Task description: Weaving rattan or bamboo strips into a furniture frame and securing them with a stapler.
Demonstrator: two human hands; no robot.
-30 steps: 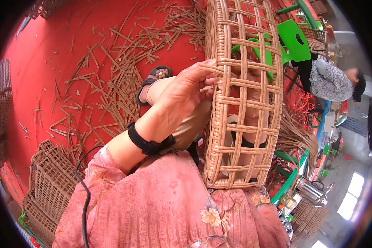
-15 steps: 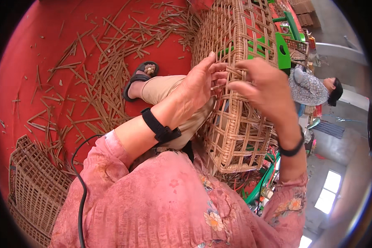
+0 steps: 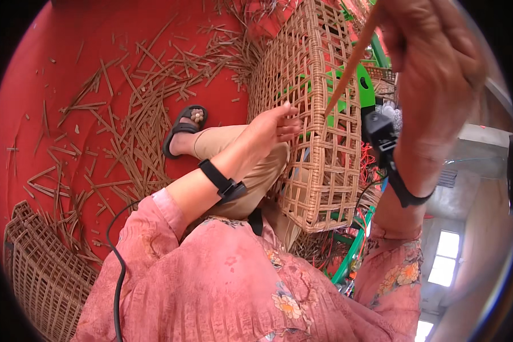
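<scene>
A woven rattan basket stands tilted in front of me, its open lattice sides meeting along a thick wrapped edge. My right hand is raised at the upper right, closed on a brown rattan strip. That strip runs taut from the fingers down to the wrapped edge of the basket. My left hand is beside the left face of the basket, thumb up and apart from the fingers. Nothing shows in it, and whether its fingertips touch the weave is hard to tell.
Cut rattan pieces litter the red floor covering. Another woven basket piece rests at the lower left. My sandalled foot is left of the basket. Behind it are green parts and red wires.
My right hand has risen from the basket edge to the upper right, drawing the strip out with it. The left hand has moved slightly down and left. The basket has shifted slightly left.
</scene>
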